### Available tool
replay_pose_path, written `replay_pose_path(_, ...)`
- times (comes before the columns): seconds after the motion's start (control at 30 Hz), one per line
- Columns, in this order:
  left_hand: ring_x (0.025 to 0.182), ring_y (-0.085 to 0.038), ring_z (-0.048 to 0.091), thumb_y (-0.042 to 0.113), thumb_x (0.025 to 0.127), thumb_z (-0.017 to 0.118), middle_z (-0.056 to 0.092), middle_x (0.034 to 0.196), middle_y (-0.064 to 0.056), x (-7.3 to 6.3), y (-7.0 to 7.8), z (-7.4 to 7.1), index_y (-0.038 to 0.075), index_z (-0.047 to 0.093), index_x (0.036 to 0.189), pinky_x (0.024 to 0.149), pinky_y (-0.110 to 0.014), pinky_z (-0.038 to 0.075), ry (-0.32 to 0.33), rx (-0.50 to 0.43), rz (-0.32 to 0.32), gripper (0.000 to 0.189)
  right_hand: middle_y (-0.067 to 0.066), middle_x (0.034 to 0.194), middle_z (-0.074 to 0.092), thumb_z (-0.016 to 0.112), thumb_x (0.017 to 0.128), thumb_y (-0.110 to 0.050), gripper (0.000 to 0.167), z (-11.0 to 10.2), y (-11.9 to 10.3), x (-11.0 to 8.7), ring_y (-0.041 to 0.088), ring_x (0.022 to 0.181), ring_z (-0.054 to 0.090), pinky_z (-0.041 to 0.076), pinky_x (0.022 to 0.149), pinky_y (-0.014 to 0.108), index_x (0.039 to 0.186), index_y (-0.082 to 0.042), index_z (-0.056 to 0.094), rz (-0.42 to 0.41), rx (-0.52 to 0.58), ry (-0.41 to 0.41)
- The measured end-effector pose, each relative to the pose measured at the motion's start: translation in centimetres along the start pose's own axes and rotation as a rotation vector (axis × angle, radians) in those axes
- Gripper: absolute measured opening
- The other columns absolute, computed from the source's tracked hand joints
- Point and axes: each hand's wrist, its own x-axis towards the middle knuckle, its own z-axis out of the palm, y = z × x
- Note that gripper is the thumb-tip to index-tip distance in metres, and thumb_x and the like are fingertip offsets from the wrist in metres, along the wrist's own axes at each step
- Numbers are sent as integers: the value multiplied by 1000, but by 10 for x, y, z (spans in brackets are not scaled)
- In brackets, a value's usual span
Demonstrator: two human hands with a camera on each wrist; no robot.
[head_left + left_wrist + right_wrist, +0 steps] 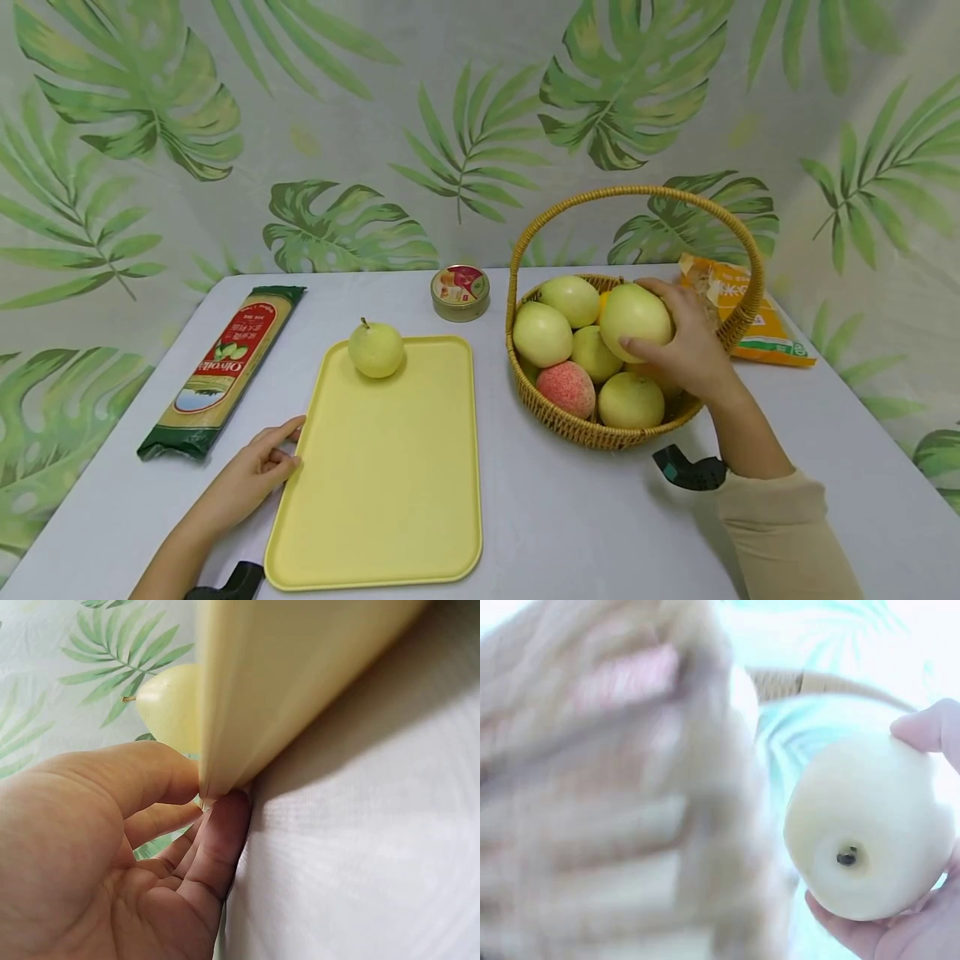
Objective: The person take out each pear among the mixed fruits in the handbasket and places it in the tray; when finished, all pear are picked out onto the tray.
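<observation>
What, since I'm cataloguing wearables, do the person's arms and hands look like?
The left hand and right hand show no gloves or rings. The right sleeve is beige, ending in a wide cuff; a curved black device with a small teal patch sits by that wrist. A second black device, partly cut off, sits by the left wrist; no left sleeve shows.

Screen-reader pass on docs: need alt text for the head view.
A person's right hand grips a pale green pear at a wicker basket of fruit. Their left hand touches the edge of a yellow tray bearing a second pear.
</observation>
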Motion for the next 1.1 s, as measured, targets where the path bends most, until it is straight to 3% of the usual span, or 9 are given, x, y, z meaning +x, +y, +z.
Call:
replay_pose_path(0.17,79,-10,47,5,90,51,42,114,-16,0,-1,0,-2,33,137,63,-22,44,-4,4,5,50,8,129,34,70,73,-1,73,11,-22,-7,25,98,44,46,67,37,136,-11,34,-106,133,-22)
replay_pose_path(0.33,79,-10,47,6,90,52,42,114,-15,1,-2,-1,-1,33,137,64,-22,43,-1,19,-4,50,7,129,38,70,68,10,75,32,-48,-12,20,109,43,44,79,25,132,-3,35,-208,321,-24)
replay_pose_path(0.47,78,-10,46,6,90,52,42,114,-16,0,-1,-1,-2,33,136,63,-22,43,1,14,3,50,6,130,37,71,66,12,76,54,-68,-12,22,114,40,39,89,28,130,-2,34,-253,454,-33)
replay_pose_path(0.53,78,-10,46,5,90,52,42,114,-17,0,-1,-1,-2,33,136,63,-22,43,-1,6,10,51,5,131,37,71,67,12,75,66,-77,-12,22,115,39,37,91,32,131,-3,34,-237,502,-37)
replay_pose_path(0.7,78,-9,46,4,90,52,43,114,-16,0,-2,0,-2,33,136,63,-22,43,-2,2,24,50,4,131,38,72,70,5,74,100,-89,-3,20,113,40,39,87,40,133,-9,35,-176,475,-35)
replay_pose_path(0.87,77,-9,46,4,90,52,43,113,-17,0,-2,1,-3,34,136,62,-22,43,4,1,28,50,0,129,40,76,70,-8,73,139,-88,9,16,112,40,35,89,40,132,-15,38,-178,446,-50)
replay_pose_path(0.97,77,-9,46,3,89,53,43,113,-17,0,-2,1,-3,34,135,62,-22,43,5,-2,28,50,1,127,43,77,69,-11,72,160,-84,16,15,113,40,32,90,41,130,-12,39,-187,445,-49)
replay_pose_path(1.1,77,-9,46,3,89,52,43,113,-17,-1,-1,0,-3,33,136,62,-22,43,6,-5,27,51,4,125,44,76,70,-9,71,184,-76,24,17,110,43,36,88,41,129,-9,38,-157,455,-79)
